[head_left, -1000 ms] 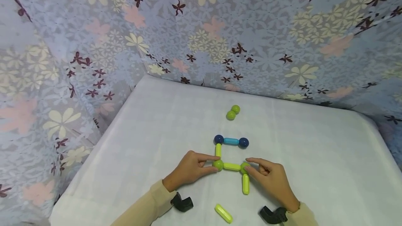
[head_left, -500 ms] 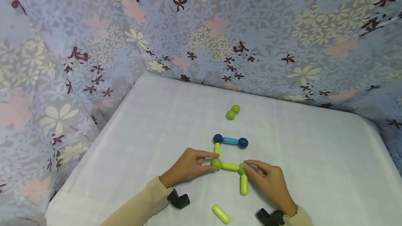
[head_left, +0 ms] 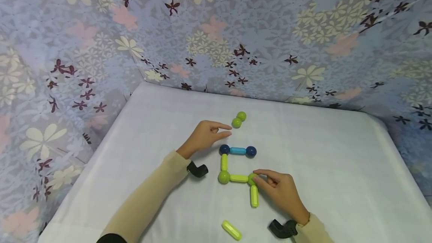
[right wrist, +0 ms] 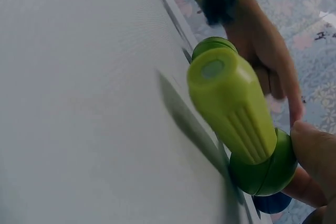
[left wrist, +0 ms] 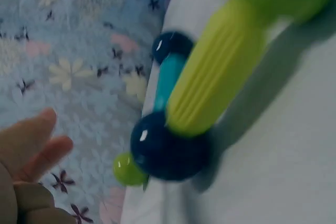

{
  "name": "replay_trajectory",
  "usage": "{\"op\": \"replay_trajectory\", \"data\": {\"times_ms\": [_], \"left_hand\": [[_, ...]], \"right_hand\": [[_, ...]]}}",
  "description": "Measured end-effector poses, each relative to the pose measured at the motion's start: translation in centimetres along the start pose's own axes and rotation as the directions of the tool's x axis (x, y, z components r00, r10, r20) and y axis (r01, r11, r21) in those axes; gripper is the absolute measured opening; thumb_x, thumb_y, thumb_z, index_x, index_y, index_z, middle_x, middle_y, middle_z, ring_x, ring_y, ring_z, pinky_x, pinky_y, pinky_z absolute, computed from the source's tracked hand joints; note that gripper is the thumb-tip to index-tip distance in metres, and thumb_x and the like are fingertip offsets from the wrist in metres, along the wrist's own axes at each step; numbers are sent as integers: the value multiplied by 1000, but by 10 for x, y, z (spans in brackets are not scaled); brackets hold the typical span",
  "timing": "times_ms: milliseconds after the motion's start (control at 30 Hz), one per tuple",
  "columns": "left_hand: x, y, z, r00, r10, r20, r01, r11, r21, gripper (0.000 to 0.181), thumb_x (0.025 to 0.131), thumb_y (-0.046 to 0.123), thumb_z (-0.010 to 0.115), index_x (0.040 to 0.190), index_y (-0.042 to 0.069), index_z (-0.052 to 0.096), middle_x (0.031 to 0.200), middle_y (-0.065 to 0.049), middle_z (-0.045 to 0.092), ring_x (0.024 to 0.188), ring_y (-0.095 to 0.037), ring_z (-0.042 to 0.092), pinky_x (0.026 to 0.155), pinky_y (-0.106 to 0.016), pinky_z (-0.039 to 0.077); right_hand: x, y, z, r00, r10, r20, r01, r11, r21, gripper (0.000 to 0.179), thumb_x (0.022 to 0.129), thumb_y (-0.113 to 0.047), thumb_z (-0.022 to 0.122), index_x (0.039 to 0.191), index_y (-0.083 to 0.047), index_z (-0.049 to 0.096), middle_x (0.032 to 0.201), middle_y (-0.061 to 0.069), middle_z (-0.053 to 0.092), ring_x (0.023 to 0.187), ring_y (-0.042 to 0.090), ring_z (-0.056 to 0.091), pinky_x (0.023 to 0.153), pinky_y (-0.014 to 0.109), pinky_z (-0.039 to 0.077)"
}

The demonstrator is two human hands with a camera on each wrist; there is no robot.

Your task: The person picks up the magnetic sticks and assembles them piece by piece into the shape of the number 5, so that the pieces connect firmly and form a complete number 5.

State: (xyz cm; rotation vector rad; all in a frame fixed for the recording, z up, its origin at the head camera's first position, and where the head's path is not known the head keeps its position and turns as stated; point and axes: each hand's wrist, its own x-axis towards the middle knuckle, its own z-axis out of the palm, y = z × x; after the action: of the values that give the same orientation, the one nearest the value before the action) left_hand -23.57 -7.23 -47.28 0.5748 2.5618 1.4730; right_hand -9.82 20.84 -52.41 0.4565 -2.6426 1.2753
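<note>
A chain of magnetic balls and rods lies on the white table. Its blue rod (head_left: 237,150) joins two dark blue balls (head_left: 224,149). From the left one a lime rod (head_left: 224,162) leads down to a green ball (head_left: 224,177), and a second lime rod (head_left: 239,178) runs right to another green ball (right wrist: 262,169). My right hand (head_left: 282,190) pinches that right green ball, from which a third lime rod (head_left: 254,196) points toward me. My left hand (head_left: 206,137) is empty, thumb and index finger apart, just short of two loose green balls (head_left: 236,123).
A loose lime rod (head_left: 231,230) lies near the front of the table (head_left: 337,168). Flowered cloth (head_left: 270,40) hangs behind the table and along its left side. Each wrist wears a black mount (head_left: 283,229).
My left hand has let go of the left green ball and moved away from me toward the two loose green balls. My right hand keeps its pinch on the right green ball.
</note>
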Motion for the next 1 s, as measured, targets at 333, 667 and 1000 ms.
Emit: {"op": "replay_trajectory", "data": {"times_ms": [333, 667, 1000], "left_hand": [[55, -10, 13, 989, -137, -60, 142, 986, 88, 45, 89, 40, 80, 126, 15, 75, 64, 0, 47, 59, -12, 37, 60, -28, 36], [62, -12, 26, 976, -210, -61, 218, 950, 222, 48, 84, 45, 84, 124, 19, 76, 128, -6, 69, 110, -22, 63, 96, -41, 49], [47, -8, 17, 985, -167, -52, 174, 961, 215, 45, 84, 44, 84, 121, 19, 78, 75, 1, 64, 70, -13, 51, 82, -33, 47]], "right_hand": [[-2, 1, 0, 1000, 18, 17, -18, 1000, 16, 16, 91, -29, 80, 106, -25, 80, 55, -17, 28, 49, -3, 21, 47, 20, 29], [-1, -2, 0, 999, 21, 33, -22, 999, 50, 18, 90, -31, 80, 107, -22, 80, 55, -18, 27, 49, -3, 21, 47, 19, 28], [-1, 2, -5, 1000, 4, 8, -4, 1000, 2, 19, 90, -31, 81, 107, -22, 80, 54, -18, 27, 48, -4, 20, 46, 20, 28]]}}
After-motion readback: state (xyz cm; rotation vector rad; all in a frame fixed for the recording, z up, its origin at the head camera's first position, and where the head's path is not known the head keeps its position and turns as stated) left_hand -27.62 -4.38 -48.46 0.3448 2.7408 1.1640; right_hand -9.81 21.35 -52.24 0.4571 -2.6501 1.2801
